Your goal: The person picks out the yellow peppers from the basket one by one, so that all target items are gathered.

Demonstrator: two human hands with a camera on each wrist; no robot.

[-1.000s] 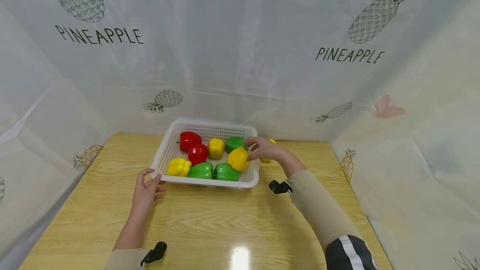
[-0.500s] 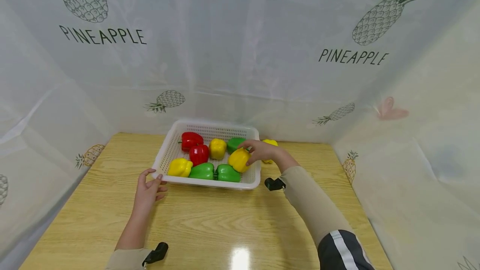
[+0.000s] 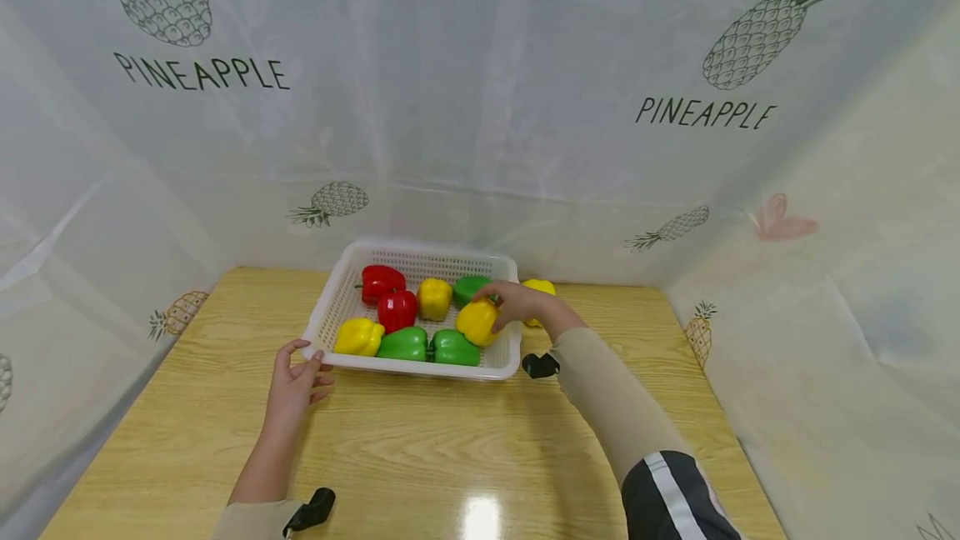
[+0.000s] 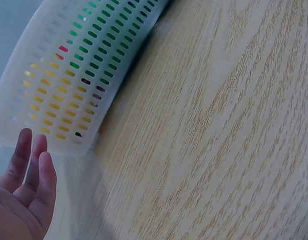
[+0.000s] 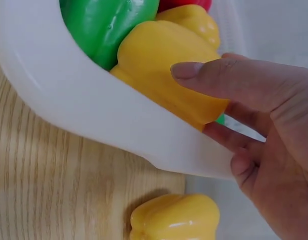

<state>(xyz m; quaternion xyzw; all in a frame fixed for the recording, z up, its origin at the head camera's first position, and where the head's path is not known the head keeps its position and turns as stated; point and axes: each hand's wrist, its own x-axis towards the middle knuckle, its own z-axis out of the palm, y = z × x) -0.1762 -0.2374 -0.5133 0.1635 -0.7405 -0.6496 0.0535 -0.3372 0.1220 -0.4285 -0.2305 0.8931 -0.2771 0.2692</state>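
Note:
A white plastic basket [image 3: 420,365] holds red, yellow and green bell peppers. My left hand [image 3: 291,390] grips its near left corner between thumb and finger. In the left wrist view, other fingers of the left hand [image 4: 31,185] extend beside the slotted basket wall [image 4: 68,100]. At the right end, my right hand [image 3: 517,304] holds a yellow bell pepper [image 3: 477,323] inside the basket. The right wrist view shows the thumb across this yellow pepper [image 5: 164,65], with fingers round its far end. A green pepper [image 3: 454,347] lies beside it.
Another yellow bell pepper [image 3: 542,287] lies on the wooden table [image 3: 420,440], just outside the basket's right end and partly behind the right hand. A pale curtain printed with pineapples [image 3: 450,107] rises behind and along both sides of the table.
My right hand has closed its fingers round the yellow pepper at the basket's right end, and the right forearm has shifted left. The left hand stays at the corner.

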